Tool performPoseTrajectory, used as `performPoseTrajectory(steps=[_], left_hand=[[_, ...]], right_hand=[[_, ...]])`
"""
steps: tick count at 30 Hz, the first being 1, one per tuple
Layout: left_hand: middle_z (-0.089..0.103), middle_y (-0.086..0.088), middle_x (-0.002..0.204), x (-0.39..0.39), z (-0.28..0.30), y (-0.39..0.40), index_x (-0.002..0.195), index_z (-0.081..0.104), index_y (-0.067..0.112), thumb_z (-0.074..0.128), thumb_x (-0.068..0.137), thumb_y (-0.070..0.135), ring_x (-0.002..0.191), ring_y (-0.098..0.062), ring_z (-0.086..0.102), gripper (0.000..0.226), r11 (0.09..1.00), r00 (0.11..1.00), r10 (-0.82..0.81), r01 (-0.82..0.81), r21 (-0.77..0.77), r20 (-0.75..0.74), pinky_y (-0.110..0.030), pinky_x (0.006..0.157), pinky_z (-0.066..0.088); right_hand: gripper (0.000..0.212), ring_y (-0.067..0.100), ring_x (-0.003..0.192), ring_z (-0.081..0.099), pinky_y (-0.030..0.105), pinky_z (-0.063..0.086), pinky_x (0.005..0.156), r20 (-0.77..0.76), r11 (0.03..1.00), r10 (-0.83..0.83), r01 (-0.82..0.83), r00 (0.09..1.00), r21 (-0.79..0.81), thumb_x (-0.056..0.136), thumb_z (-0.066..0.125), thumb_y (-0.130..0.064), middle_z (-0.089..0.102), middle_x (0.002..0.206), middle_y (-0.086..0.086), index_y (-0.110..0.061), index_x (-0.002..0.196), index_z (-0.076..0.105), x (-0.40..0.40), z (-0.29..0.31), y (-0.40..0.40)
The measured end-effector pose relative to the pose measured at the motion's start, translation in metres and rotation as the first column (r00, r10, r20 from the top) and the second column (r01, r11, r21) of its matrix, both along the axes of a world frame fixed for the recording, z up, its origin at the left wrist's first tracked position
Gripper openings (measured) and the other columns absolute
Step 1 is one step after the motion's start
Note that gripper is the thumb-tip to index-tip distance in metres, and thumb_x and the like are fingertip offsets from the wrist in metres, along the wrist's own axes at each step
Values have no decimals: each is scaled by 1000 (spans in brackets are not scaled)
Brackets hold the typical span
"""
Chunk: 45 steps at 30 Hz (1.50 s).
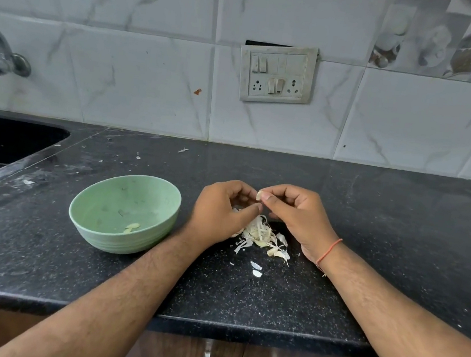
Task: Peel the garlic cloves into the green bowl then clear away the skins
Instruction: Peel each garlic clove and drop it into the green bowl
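Note:
A pale garlic clove [260, 195] is pinched between the fingertips of my right hand [297, 214], just above the counter. My left hand [222, 209] is curled close beside it, its fingertips meeting the clove from the left. Under both hands lies a heap of papery garlic skins [260, 234] with bits of clove among them. The green bowl [103, 192] stands to the left of my left hand and holds peeled garlic [131, 227] near its front wall.
Two loose skin flakes [256, 269] lie nearer the black counter's front edge [211, 326]. Small skin scraps [183, 150] dot the counter toward the back. A dark sink [4, 137] and tap [4, 58] sit at the far left. A switch panel [277, 74] is on the tiled wall.

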<state>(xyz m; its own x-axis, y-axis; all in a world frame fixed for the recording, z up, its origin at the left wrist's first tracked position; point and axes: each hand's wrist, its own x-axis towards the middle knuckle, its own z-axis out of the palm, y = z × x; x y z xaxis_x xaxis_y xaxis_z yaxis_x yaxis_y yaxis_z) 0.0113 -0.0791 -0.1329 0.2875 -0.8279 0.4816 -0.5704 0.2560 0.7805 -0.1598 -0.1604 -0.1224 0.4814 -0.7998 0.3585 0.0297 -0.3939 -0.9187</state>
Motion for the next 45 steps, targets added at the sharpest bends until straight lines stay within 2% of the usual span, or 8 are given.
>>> performPoseTrajectory(steps=[8,12,19,26,32,34,38,45], left_hand=[[78,16,88,-1,4,3,112,82,26,85,90,21,79,0,72,23,994,999,43,-40,-101,30,-13,72,53],[78,21,86,0,5,4,108,84,33,86,90,30,77,-1,72,18,993,997,75,-73,-95,20,-20,72,58],[79,19,84,2,5,4,103,85,32,85,91,30,77,-6,74,12,995,999,49,-48,-90,11,-31,73,62],[80,19,88,2,5,3,103,85,30,82,93,24,78,-3,73,12,992,998,56,-54,-110,20,-23,72,58],[78,18,77,0,6,5,99,85,29,81,92,23,71,-2,72,10,991,996,81,-78,-108,29,-20,67,57],[77,16,75,-1,6,6,98,85,29,81,91,24,70,-4,73,9,991,995,90,-86,-107,34,-21,65,58],[77,15,74,-1,8,9,93,85,31,81,88,26,70,-5,74,7,992,995,93,-90,-93,26,-22,63,59],[78,11,73,-1,11,14,86,84,29,88,85,35,69,-10,76,7,998,999,52,-52,-42,15,-30,62,61]], right_hand=[[11,23,89,77,42,67,76,22,999,19,-20,1000,31,94,80,-15,82,95,10,-9,104,84,-2,0,-4],[14,20,84,77,38,66,73,-6,999,19,-18,1000,32,94,78,-6,82,95,8,-12,105,83,-3,1,-3],[8,14,79,74,34,65,72,-26,997,-23,21,999,-79,91,83,-12,81,86,5,-16,97,84,-1,0,-7],[11,23,82,74,53,63,77,-20,988,-51,47,999,-150,90,86,-19,81,88,6,-17,100,85,-3,0,-12],[7,29,76,74,55,62,73,-35,983,-49,42,998,-177,90,85,-18,80,83,7,-17,96,85,-3,0,-10],[6,33,79,75,53,63,72,-43,978,-48,39,998,-206,90,86,-19,81,85,4,-17,96,85,-4,0,-11],[8,12,78,75,44,65,75,-91,960,-41,14,995,-280,90,86,-20,81,87,-4,-18,98,85,-5,0,-11],[8,15,81,76,36,64,79,-211,914,-36,-53,977,-401,90,85,-24,81,85,-9,-21,98,85,-14,7,-11]])
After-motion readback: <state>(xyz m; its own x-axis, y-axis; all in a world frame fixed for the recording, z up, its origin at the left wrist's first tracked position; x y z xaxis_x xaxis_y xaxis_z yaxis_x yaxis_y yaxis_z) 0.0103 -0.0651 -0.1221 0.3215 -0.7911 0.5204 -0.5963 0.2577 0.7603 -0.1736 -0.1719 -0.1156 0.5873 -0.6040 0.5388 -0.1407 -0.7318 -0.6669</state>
